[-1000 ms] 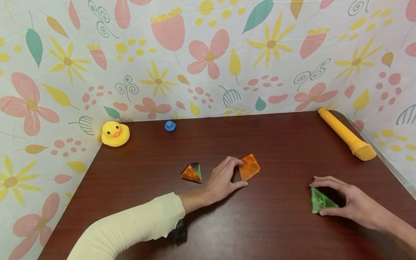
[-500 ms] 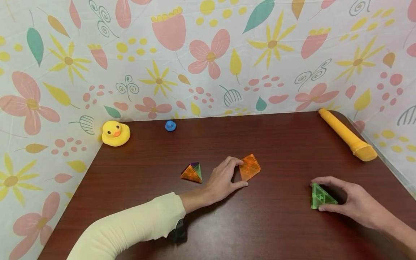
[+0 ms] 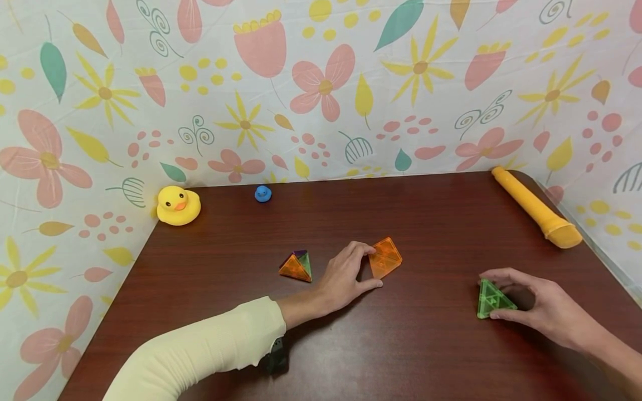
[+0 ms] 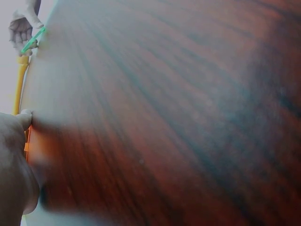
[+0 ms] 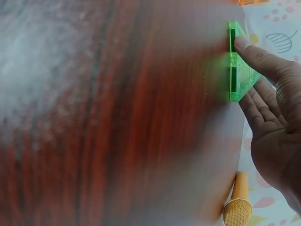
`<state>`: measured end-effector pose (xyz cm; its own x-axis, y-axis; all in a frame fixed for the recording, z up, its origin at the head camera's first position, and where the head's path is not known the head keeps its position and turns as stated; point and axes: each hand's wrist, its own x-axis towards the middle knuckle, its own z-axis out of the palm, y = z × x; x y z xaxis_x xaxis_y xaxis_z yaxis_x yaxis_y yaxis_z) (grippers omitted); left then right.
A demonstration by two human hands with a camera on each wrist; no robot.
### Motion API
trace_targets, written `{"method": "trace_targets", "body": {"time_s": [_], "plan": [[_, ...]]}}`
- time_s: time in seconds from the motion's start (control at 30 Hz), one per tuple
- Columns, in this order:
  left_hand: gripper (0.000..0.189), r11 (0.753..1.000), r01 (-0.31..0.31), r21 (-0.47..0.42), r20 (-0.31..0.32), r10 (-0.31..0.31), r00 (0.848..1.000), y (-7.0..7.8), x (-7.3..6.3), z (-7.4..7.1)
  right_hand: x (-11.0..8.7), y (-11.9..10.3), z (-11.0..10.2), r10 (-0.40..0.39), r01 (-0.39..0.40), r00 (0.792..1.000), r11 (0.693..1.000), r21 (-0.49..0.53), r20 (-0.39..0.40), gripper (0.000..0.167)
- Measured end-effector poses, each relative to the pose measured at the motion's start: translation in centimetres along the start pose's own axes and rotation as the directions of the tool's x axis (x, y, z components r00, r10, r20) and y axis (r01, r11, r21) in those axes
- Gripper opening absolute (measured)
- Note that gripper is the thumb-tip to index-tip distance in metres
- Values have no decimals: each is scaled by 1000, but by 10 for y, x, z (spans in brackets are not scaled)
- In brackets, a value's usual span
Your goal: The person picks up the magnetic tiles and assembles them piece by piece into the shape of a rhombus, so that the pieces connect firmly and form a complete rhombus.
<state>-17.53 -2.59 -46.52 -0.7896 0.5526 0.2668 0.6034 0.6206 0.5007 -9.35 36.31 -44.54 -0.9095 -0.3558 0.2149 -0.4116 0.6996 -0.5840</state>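
Note:
In the head view my right hand (image 3: 554,312) pinches a green triangular magnetic tile (image 3: 494,301) between thumb and fingers. Its edge, with dark strips inside, shows in the right wrist view as a green tile (image 5: 233,70) under the thumb. My left hand (image 3: 341,275) lies at an orange kite-shaped magnetic tile piece (image 3: 386,259) on the table, index finger and thumb at its left and lower edges. Just left of that hand stands a small cluster of orange, green and purple tiles (image 3: 297,267); its far side is hidden.
The dark wooden table (image 3: 416,345) reaches back to a flower-patterned cloth (image 3: 321,150). A yellow rubber duck (image 3: 178,206) sits at the back left corner, with a small blue duck (image 3: 263,194) along the back edge. A yellow toy microphone (image 3: 534,206) lies at the right.
The green tile, gripped by my right hand, has come slightly up in the head view and tilted, so its triangle looks narrower. My left hand and the orange piece have stayed put.

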Motion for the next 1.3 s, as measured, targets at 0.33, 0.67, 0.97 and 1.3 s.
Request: {"method": "trace_targets", "body": {"time_s": [0.33,0.67,0.97,1.3], "plan": [[62,1000,1,2,5,-1,1000,-1,1,0,4,-4,-1,-43,43,999,999,34,-2,72],[63,1000,4,2,10,-4,1000,-1,1,0,5,-3,-3,-27,28,1000,997,69,-9,65],[63,1000,4,-2,21,-4,1000,-1,1,0,7,2,-1,-60,63,998,993,96,-32,60],[63,1000,8,-4,24,-8,1000,-2,1,1,10,-2,-2,-55,52,998,975,217,4,46]]}}
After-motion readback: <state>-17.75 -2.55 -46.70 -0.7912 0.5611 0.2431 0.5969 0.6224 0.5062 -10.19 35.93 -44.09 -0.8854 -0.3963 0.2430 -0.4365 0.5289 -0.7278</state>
